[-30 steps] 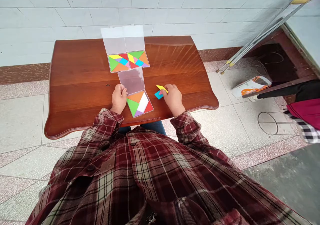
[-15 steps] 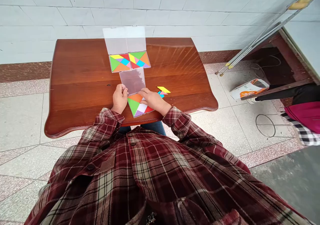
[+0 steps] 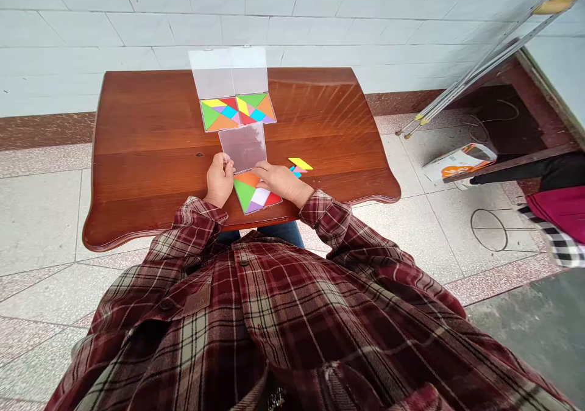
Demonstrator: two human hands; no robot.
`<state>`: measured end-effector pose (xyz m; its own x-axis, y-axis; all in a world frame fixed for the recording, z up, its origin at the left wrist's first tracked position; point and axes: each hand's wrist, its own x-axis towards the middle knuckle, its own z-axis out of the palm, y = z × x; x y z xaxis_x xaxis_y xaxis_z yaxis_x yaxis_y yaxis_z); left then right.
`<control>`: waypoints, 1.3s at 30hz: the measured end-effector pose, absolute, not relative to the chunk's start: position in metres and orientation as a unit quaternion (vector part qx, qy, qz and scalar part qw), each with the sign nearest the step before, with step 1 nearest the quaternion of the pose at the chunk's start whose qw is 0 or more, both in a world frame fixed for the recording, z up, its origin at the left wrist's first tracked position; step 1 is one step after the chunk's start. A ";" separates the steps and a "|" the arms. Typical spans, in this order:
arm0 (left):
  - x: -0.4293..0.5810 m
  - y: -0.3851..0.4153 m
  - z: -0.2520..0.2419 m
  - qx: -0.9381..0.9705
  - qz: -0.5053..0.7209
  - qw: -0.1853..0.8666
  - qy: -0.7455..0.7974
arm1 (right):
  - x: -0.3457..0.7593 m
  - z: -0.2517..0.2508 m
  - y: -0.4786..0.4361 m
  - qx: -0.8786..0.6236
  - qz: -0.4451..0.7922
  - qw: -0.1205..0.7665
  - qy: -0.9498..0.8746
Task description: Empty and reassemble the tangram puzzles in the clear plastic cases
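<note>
My left hand [image 3: 220,180] pinches the lower left edge of a transparent plastic panel [image 3: 242,147], part of a folding tangram case. My right hand [image 3: 280,182] rests its fingers on the case's lowest square [image 3: 245,192], over its coloured tiles of green, orange, white, purple and red. Part of that square is hidden under my fingers. To the right of my hand, a yellow parallelogram tile [image 3: 300,163] lies on the wood beside small blue and pink tiles [image 3: 296,171]. Two filled squares [image 3: 237,112] of the case lie further up.
The case lies on a polished brown wooden table [image 3: 150,112]; a transparent lid [image 3: 227,69] overhangs its far edge. A white and orange box [image 3: 459,162], metal poles [image 3: 461,63] and a dark red cloth [image 3: 560,214] are on the right, beyond the table, around a tiled floor.
My right hand has moved left from the loose tiles onto the lowest square, leaving the yellow and blue tiles on the table. My left hand stays at the panel's edge.
</note>
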<state>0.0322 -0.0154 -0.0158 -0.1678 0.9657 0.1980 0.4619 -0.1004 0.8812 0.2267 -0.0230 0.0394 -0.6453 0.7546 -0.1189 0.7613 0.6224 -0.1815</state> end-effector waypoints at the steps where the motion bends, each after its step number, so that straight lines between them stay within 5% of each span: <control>1: 0.032 -0.015 -0.016 0.583 0.457 0.274 0.613 | 0.227 0.039 -0.021 0.410 -0.102 0.011 0.906; 22: 0.030 -0.014 -0.016 0.591 0.449 0.267 0.615 | 0.220 0.019 -0.012 0.404 -0.086 -0.050 0.909; 33: 0.030 -0.014 -0.019 0.589 0.463 0.271 0.604 | 0.311 0.021 0.002 0.660 -0.179 -0.337 0.648; 39: 0.029 -0.013 -0.020 0.587 0.463 0.268 0.608 | 0.357 -0.002 0.008 0.737 -0.230 -0.311 0.554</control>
